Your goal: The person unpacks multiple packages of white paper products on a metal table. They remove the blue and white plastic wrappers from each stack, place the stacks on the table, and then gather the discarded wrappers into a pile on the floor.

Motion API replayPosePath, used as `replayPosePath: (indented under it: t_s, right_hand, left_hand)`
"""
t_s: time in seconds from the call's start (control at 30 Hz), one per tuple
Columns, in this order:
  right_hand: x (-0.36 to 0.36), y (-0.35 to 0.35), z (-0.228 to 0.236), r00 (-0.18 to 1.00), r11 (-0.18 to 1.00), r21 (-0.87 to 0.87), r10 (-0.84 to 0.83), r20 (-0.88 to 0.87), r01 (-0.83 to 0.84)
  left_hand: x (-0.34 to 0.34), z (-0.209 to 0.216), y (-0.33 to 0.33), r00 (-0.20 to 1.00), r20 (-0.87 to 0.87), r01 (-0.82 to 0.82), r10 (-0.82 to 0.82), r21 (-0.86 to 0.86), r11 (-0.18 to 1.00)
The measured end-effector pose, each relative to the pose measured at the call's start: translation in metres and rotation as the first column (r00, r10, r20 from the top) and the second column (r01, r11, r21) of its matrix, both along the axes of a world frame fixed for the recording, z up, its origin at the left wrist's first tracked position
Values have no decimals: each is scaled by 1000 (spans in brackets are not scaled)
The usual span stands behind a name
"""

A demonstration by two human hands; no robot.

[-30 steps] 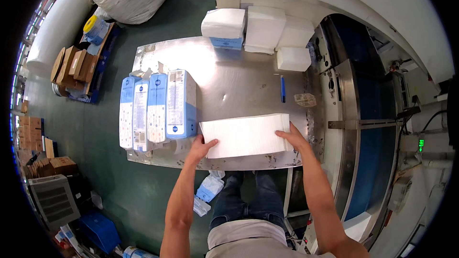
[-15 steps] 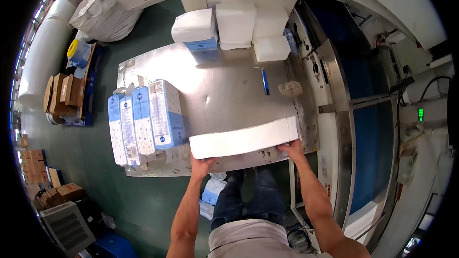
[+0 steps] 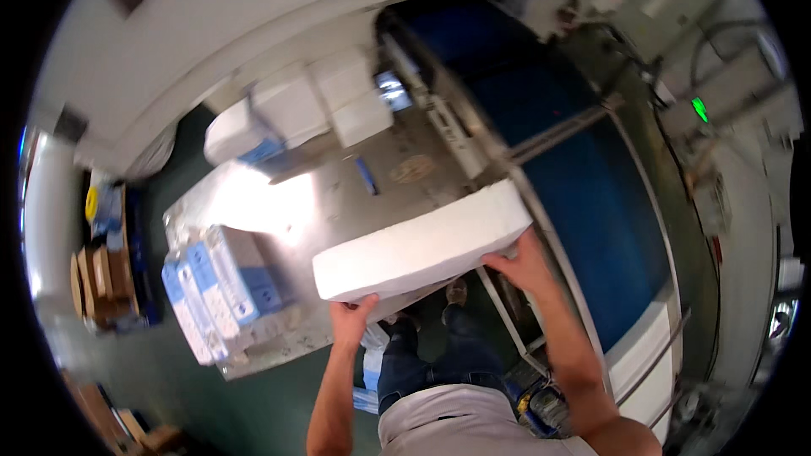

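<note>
Between my two hands I hold a long white stack of soft folded sheets, perhaps tissue [image 3: 422,242], over the near right edge of the metal table [image 3: 338,190]. My left hand [image 3: 353,314] grips its left end from below, thumb on the near side. Its right end rests in my right hand [image 3: 519,266], close to the conveyor frame; the fingers under the stack are hidden. Left of the stack, several blue-and-white printed packs [image 3: 221,287] stand side by side on the table. A blue pen or cutter-like tool [image 3: 367,176] lies beyond the stack.
More white stacks [image 3: 291,105] stand along the table's back. To the right runs a blue conveyor belt [image 3: 583,211] with metal rails. Cartons [image 3: 110,274] sit on a pallet at the left. Blue-and-white packs [image 3: 370,371] lie on the floor near my legs.
My view has turned to the right, toward the conveyor. Both hands have carried the white stack rightward and raised it, its right end tilting further away from me.
</note>
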State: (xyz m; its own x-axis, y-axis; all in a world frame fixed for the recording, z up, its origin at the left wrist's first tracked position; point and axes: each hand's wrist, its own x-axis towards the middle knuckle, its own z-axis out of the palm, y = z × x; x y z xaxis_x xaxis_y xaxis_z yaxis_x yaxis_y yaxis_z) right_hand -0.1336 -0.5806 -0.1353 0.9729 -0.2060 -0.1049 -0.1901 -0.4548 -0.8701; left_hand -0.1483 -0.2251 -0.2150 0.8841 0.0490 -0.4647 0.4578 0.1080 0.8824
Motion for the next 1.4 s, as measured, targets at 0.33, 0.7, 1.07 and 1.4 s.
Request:
replayPosePath:
  t_s: [0.33, 0.7, 1.07, 1.4]
  right_hand:
    - [-70, -393, 140, 961, 966, 6, -256, -101, 258]
    - [-86, -487, -37, 597, 932, -360, -269, -756, -37]
    - [-123, -188, 10, 951, 827, -469, -274, 145, 310]
    - [-103, 83, -2, 797, 798, -63, 588, -138, -599]
  left_hand:
    - [12, 114, -396, 815, -200, 365, -544, -552, 750]
    - [-88, 35, -515, 238, -697, 172, -676, -655, 736]
    - [-79, 72, -282, 227, -370, 580, -901, -692, 430]
    - [27, -26, 107, 917, 88, -99, -390, 995, -10]
